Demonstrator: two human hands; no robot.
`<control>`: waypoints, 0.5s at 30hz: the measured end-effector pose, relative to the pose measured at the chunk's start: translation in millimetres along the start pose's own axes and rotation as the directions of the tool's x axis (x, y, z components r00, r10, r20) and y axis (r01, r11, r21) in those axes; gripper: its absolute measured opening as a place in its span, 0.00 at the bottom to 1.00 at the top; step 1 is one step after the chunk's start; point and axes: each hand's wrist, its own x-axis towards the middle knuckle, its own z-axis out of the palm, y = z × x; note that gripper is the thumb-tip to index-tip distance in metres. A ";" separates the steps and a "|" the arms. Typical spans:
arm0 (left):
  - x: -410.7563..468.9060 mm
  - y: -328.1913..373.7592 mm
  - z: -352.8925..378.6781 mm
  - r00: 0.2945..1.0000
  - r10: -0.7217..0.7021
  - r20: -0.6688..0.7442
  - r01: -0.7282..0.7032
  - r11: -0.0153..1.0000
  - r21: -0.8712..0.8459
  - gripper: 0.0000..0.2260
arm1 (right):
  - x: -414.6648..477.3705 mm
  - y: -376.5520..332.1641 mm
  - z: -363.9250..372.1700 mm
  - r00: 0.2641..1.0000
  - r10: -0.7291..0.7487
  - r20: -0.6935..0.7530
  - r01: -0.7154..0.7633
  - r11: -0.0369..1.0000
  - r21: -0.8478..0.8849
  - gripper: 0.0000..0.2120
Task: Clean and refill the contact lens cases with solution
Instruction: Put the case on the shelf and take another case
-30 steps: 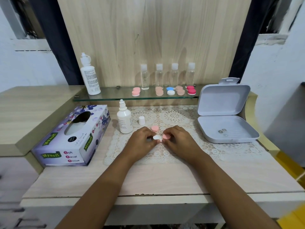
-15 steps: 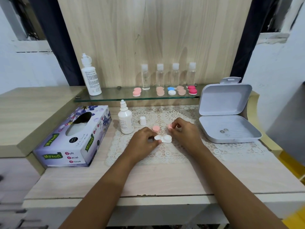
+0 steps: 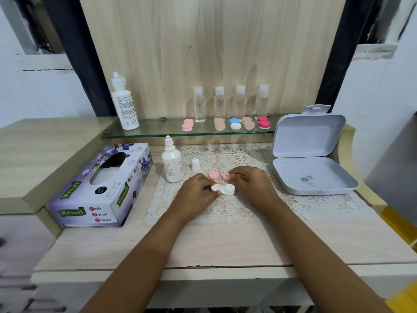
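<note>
White lens case [image 3: 223, 189], uncapped: our left hand [image 3: 198, 190] grips it steady; our right hand [image 3: 250, 179] fingers pinch its pink cap [image 3: 226, 176] clear for cleaning.

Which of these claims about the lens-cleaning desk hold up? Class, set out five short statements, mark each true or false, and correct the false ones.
1. The left hand grips the dropper bottle. False: it holds the white lens case; the bottle stands untouched.
2. The right hand holds a pink cap at its fingertips. True.
3. The grey box is shut. False: its lid stands open.
4. Four clear bottles stand on the glass shelf. True.
5. A second pink cap lies on the lace mat. True.
</note>
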 end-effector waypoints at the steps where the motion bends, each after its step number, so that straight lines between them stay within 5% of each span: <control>1: -0.1 0.2 -0.1 1.000 -0.005 0.004 0.005 1.000 0.001 0.12 | -1.2 -1.3 -1.7 1.000 -0.004 -0.018 0.004 1.000 -0.028 0.09; 9: -1.2 -0.1 -0.3 1.000 0.008 0.015 -0.008 1.000 0.009 0.12 | -15.5 -1.8 -4.9 0.988 0.013 0.156 0.014 0.985 -0.173 0.20; 15: -3.2 -1.8 0.5 0.999 0.017 0.042 -0.020 0.998 0.057 0.19 | -17.3 -2.3 -5.2 0.989 -0.002 0.149 0.028 0.984 -0.176 0.14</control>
